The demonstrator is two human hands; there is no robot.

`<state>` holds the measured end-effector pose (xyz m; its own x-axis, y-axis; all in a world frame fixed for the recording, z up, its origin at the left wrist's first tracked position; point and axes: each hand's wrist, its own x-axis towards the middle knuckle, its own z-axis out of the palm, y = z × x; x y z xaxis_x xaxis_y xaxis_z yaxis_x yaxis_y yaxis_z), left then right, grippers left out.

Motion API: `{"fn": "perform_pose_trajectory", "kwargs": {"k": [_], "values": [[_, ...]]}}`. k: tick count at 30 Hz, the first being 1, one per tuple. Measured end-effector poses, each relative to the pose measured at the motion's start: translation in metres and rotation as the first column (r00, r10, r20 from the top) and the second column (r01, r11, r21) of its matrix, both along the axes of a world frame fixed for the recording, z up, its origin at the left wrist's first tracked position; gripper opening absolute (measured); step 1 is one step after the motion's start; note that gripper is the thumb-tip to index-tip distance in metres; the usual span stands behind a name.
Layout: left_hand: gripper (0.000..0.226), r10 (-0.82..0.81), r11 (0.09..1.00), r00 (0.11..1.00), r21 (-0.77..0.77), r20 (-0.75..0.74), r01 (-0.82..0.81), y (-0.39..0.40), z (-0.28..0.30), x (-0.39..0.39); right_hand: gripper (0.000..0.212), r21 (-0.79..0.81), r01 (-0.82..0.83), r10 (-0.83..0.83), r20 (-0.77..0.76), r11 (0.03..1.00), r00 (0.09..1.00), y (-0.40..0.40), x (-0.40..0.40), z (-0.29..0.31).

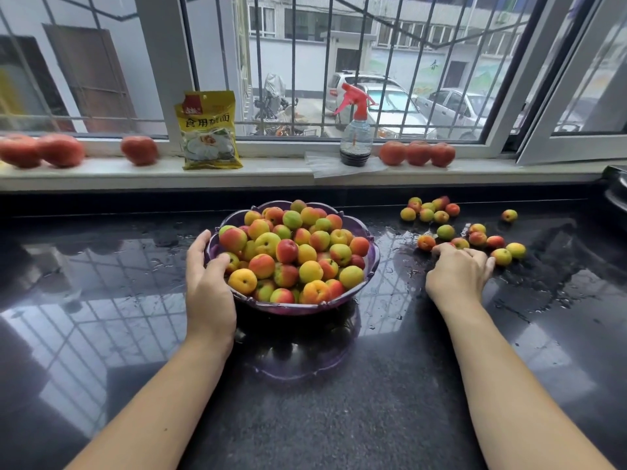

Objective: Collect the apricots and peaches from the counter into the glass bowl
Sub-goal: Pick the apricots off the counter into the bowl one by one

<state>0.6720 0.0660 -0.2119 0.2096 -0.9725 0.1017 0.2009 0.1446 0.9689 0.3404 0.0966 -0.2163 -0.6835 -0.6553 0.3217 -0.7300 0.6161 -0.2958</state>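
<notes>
A purple-tinted glass bowl [368,266] heaped with yellow, green and red apricots [295,252] stands in the middle of the black counter. My left hand [208,283] grips the bowl's left rim, thumb over the edge. Several loose apricots [475,237] lie scattered on the counter to the right, with another cluster [429,210] further back and a single one [509,215] apart. My right hand [458,273] lies over the nearest loose fruit, fingers curled down; what is under the palm is hidden. Larger red peaches [417,153] sit on the windowsill.
The wet black counter [339,418] reflects the window. On the sill are more peaches [61,150] at the left, a yellow food packet [209,130] and a spray bottle [356,130] with a red trigger. A dark object [615,191] sits at the far right edge.
</notes>
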Motion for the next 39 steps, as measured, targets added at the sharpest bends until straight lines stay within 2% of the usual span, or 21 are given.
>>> {"fn": "perform_pose_trajectory", "kwargs": {"k": [2, 4, 6, 8, 11, 13, 17, 19, 20, 22, 24, 27, 29, 31, 36, 39], "values": [[0.050, 0.007, 1.000, 1.000, 0.003, -0.002, -0.007, 0.000, 0.001, 0.000, 0.032, -0.034, 0.004, -0.005, -0.026, 0.999, 1.000, 0.000, -0.001, 0.000], [0.047, 0.013, 1.000, 1.000, 0.006, 0.006, -0.013, 0.000, 0.001, -0.001, 0.028, -0.180, -0.085, 0.083, -0.018, 0.980, 0.996, 0.001, 0.004, 0.006], [0.048, 0.013, 1.000, 1.000, 0.011, 0.013, -0.013, 0.001, 0.001, -0.002, 0.029, -0.419, -0.255, 0.327, 0.111, 0.872, 0.938, 0.008, 0.024, 0.025], [0.054, 0.012, 1.000, 1.000, 0.017, 0.017, -0.013, 0.002, 0.002, -0.002, 0.023, -0.554, -0.439, 0.595, 0.132, 0.707, 0.792, 0.020, 0.061, 0.045], [0.061, 0.027, 1.000, 0.999, 0.007, 0.032, -0.028, 0.003, 0.003, -0.003, 0.020, -0.526, -0.683, 0.811, 0.025, 0.507, 0.584, 0.041, 0.125, 0.059], [0.059, 0.026, 1.000, 0.999, -0.008, 0.031, -0.026, 0.002, 0.002, -0.003, 0.024, -0.424, -0.788, 0.870, -0.001, 0.446, 0.492, 0.047, 0.152, 0.056], [0.059, 0.021, 1.000, 0.999, -0.005, 0.033, -0.021, 0.001, 0.000, -0.002, 0.026, -0.235, -0.884, 0.886, -0.137, 0.405, 0.443, 0.043, 0.161, 0.046], [0.055, 0.029, 0.999, 0.999, -0.015, 0.034, -0.029, 0.000, -0.001, -0.002, 0.027, -0.288, -0.886, 0.890, -0.174, 0.363, 0.422, 0.041, 0.157, 0.045], [0.053, 0.034, 0.999, 0.999, -0.021, 0.034, -0.033, 0.000, -0.001, -0.002, 0.026, -0.373, -0.858, 0.879, -0.182, 0.353, 0.441, 0.040, 0.154, 0.045], [0.054, 0.043, 0.999, 0.998, -0.027, 0.044, -0.042, -0.002, -0.002, -0.002, 0.017, -0.557, -0.717, 0.789, -0.168, 0.419, 0.591, 0.034, 0.142, 0.044], [0.053, 0.047, 0.999, 0.998, -0.023, 0.051, -0.046, -0.002, -0.002, -0.002, 0.012, -0.629, -0.512, 0.619, -0.062, 0.585, 0.783, 0.024, 0.115, 0.037], [0.056, 0.052, 0.999, 0.997, -0.019, 0.049, -0.051, -0.001, -0.002, -0.002, 0.026, -0.489, -0.251, 0.349, 0.119, 0.836, 0.930, 0.009, 0.063, 0.022], [0.056, 0.051, 0.999, 0.998, -0.019, 0.045, -0.050, -0.001, -0.002, -0.002, 0.032, -0.367, -0.120, 0.205, 0.201, 0.922, 0.958, 0.006, 0.039, 0.015], [0.054, 0.050, 0.999, 0.998, -0.018, 0.040, -0.049, -0.001, -0.003, -0.002, 0.036, -0.277, -0.037, 0.116, 0.274, 0.960, 0.955, 0.006, 0.028, 0.012], [0.054, 0.037, 0.999, 0.998, -0.019, 0.048, -0.036, -0.002, -0.004, -0.002, 0.047, -0.073, 0.004, 0.021, 0.338, 0.997, 0.941, 0.005, 0.015, 0.003], [0.053, 0.033, 0.999, 0.998, -0.021, 0.048, -0.032, -0.002, -0.003, -0.002, 0.043, -0.017, 0.027, -0.020, 0.324, 0.999, 0.946, 0.001, 0.009, -0.002]]}}
